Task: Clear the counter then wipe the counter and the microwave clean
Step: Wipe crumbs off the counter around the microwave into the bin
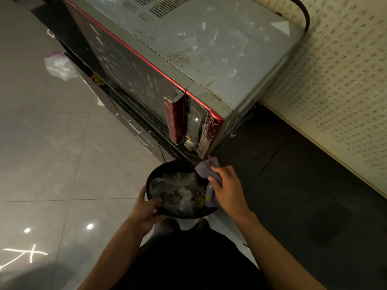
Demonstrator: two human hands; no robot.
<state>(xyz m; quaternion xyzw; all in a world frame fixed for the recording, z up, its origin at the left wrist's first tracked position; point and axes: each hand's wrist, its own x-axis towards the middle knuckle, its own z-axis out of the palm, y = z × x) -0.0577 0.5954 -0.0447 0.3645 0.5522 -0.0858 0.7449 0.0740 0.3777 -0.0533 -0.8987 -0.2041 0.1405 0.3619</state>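
Observation:
A grey microwave (209, 45) with a red door trim and red handle stands on the black counter (293, 185); its top is dusty and streaked. My left hand (146, 210) grips the near rim of a black bowl (152, 178) held just off the counter's edge, filled with plastic wrappers and scraps. My right hand (228, 185) holds a purple cloth (206, 167) over the bowl's right rim, just below the microwave's front corner.
A patterned cream wall (335, 91) runs along the counter's back on the right. A black cord (306, 15) curves behind the microwave. Cabinet drawers with metal handles (134, 126) sit under the counter. A crumpled plastic bag (59, 66) lies on the tiled floor (41, 153).

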